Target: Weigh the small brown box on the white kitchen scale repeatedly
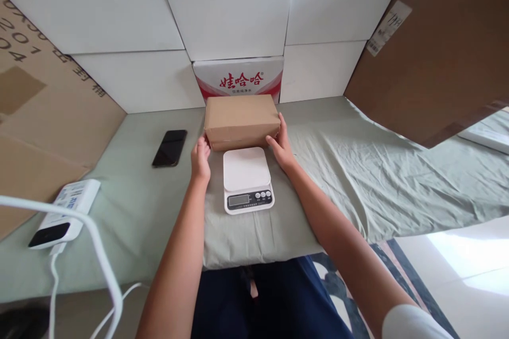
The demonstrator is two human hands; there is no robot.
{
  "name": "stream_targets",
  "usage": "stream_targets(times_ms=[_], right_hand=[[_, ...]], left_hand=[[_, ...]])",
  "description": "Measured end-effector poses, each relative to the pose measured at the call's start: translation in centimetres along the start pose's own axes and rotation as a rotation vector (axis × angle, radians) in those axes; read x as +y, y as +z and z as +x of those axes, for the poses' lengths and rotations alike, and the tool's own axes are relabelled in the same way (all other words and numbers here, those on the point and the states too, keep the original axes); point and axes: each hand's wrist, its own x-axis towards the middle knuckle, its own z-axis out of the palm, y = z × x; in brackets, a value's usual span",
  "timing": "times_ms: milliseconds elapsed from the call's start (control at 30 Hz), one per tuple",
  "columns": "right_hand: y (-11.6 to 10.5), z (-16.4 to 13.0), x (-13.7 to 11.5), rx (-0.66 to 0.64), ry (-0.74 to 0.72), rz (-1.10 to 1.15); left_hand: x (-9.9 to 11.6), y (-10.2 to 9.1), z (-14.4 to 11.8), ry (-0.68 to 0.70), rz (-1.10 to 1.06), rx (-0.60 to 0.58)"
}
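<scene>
Just behind the white plastic digital scale (246, 172), on the pale-green cloth-covered surface (131, 185): a plain brown rectangular cardboard box (242, 122). L hand (201, 160) + R hand (282, 147) have fingers gripping opposite ends. Progress rn: grip's done, box not on the scale afaict, grey screen (239, 200) looks blank tbh.

Brown box (242, 112) hides base of logo carton (240, 79); right carton (445, 53) cut off.

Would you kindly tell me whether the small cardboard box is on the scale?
No, the small cardboard box is behind the scale, between the left hand and right hand.
</scene>
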Motion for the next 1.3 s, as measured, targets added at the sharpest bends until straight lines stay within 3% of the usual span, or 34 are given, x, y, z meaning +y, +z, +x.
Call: stream_targets(times_ms=[167,267,500,600,933,1300], right_hand=[[-0.1,-1.2,-2.4,0.117,-0.199,-0.142],[-0.3,-3.1,-3.7,0.138,-0.241,-0.227],[-0.5,-8.0,-4.1,0.095,-0.145,-0.192],[-0.7,-9.2,-4.2,0.084,-0.120,-0.164],[-0.7,-10.1,-4.4,0.098,-0.120,-0.205],[-0.7,-10.2,-4.3,0.151,-0.150,-0.201]], left_hand=[[1.5,-0.2,-1.3,0.163,0.006,0.029],[2.4,-0.8,-3.3,0.201,0.027,0.047],[2.9,-4.2,-10.9,0.209,0.124,0.074],[2.6,-5.5,-12.7,0.181,0.159,0.059],[2.9,-5.2,-12.9,0.093,0.157,-0.045],[3.2,-5.0,-12.8,0.130,0.128,-0.008]])
